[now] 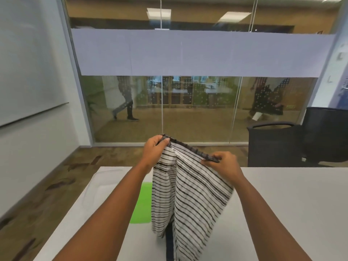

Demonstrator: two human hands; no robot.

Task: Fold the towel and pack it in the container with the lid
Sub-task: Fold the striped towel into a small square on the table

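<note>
A white towel with thin black stripes (pixel 190 196) hangs in the air above the table, its lower end reaching the tabletop. My left hand (pixel 155 150) pinches the towel's dark top hem at one corner. At the other corner my right hand (pixel 223 162) pinches the same hem. A clear plastic container (pixel 99 187) stands on the table to the left, partly behind my left forearm. A bright green lid (pixel 142 204) lies flat beside it, half hidden by the towel.
The white table (pixel 291 204) stretches to the right. Black office chairs (pixel 278 146) stand past its far right edge. A glass wall (pixel 188 110) faces me, with people walking behind it. A whiteboard (pixel 28 63) hangs on the left wall.
</note>
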